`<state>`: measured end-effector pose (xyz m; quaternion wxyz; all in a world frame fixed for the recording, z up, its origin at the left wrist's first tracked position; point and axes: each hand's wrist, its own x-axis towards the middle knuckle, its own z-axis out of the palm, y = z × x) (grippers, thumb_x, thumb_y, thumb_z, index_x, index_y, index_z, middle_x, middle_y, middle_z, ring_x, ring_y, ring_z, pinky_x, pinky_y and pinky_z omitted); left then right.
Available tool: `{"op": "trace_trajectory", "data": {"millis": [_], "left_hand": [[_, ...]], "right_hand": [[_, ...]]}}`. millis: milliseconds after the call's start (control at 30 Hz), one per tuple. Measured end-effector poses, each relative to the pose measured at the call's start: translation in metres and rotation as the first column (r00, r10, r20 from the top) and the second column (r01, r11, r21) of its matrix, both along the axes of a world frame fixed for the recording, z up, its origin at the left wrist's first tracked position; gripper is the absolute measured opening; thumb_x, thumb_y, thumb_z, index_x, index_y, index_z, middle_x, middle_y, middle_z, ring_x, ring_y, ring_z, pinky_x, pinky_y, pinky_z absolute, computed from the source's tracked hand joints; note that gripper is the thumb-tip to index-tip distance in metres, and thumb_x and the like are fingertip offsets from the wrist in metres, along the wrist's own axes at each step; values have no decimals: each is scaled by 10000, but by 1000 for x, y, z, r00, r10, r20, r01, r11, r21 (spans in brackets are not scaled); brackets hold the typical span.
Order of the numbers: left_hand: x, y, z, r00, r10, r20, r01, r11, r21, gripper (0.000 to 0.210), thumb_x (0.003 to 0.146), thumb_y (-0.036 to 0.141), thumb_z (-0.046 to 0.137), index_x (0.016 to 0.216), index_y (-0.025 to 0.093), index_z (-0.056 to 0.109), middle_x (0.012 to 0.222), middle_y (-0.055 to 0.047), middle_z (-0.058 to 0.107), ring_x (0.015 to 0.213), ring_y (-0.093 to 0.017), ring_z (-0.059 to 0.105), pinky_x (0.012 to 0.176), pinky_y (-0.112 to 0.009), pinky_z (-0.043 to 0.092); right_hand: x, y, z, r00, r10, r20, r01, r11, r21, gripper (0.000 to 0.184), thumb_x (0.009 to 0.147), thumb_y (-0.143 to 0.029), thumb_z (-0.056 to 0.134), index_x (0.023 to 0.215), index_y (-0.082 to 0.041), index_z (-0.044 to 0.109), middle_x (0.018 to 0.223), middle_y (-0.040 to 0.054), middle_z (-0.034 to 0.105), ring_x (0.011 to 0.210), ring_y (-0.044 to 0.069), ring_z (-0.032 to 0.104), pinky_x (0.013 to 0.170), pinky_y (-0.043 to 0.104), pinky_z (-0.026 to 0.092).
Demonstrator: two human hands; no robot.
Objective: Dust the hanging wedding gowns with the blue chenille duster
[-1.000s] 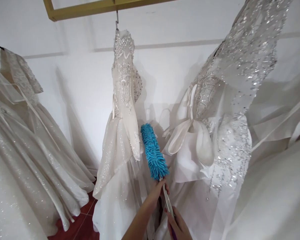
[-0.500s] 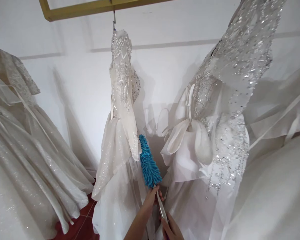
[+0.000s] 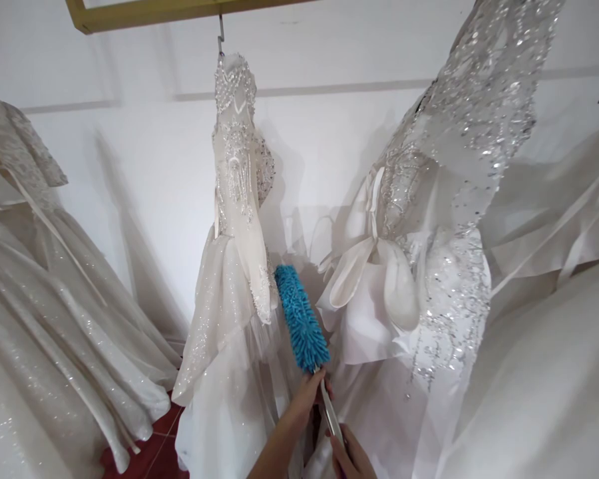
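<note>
A duster [image 3: 303, 322] with a blue chenille head and a pale handle tilts up and to the left between two white gowns. My left hand [image 3: 310, 392] is closed round the handle just below the blue head. Lower down, my right hand [image 3: 350, 452] grips the same handle near the picture's bottom edge. The duster's tip is beside the long beaded sleeve of the middle gown [image 3: 239, 266]; whether they touch I cannot tell. To the right hangs a sequinned gown [image 3: 454, 286] with a large pale bow [image 3: 374, 273].
The middle gown hangs by a metal hook from a gold frame [image 3: 144, 18] against the white wall [image 3: 144, 73]. More white gowns stand at the left [image 3: 64, 319] and far right [image 3: 554, 359]. Red tiles [image 3: 162, 442] show on the floor between skirts.
Both hands and the duster have shifted slightly right, leaving a little more of the blue head in sight. The gowns and frame appear slightly farther left as the view has moved.
</note>
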<state>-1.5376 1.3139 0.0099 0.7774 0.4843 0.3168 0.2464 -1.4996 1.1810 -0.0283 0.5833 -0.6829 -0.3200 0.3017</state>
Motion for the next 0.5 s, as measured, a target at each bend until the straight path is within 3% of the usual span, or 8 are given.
{"op": "trace_trajectory", "data": {"millis": [67,133,200,267,367,500], "left_hand": [[1,2,32,998,-13,60,11,999,43,378,643,570,619,690,210,516,606,8,536,530,-138,524,572,-294,372],[1,7,58,995,-22,97,14,997,79,387,643,569,615,698,204,497,603,18,521,522,-131,515,555,-284,371],[1,12,75,993,-25,114,14,995,101,393,646,570,610,699,201,487,598,24,511,516,-126,508,541,-277,371],[1,18,82,992,-11,127,-4,993,118,391,651,567,607,703,199,483,593,32,503,512,-119,504,531,-266,368],[1,23,74,989,23,146,-40,993,114,376,665,551,605,736,201,488,597,46,502,507,-104,504,522,-245,356],[2,25,31,987,76,143,-73,997,-23,353,656,511,639,774,195,536,599,51,524,539,-96,513,569,-239,386]], "right_hand": [[2,3,23,999,32,12,-32,999,42,512,725,-629,532,992,-197,595,677,14,638,704,185,627,578,247,498],[1,9,42,993,113,-35,-111,992,52,453,790,-591,473,1009,-201,542,527,-68,525,422,105,511,370,195,386],[-1,17,55,978,185,-92,-179,981,73,380,827,-573,422,916,-211,497,453,-126,412,271,45,326,267,165,237],[-2,24,64,967,225,-117,-213,971,109,348,838,-563,410,843,-218,456,452,-136,405,247,26,302,250,147,223],[-4,31,63,961,247,-124,-231,964,131,351,833,-572,409,823,-222,438,452,-133,424,238,31,339,243,146,245],[-7,30,30,965,210,-155,-199,976,84,388,797,-606,436,840,-221,451,429,-132,408,243,43,317,249,168,231]]}}
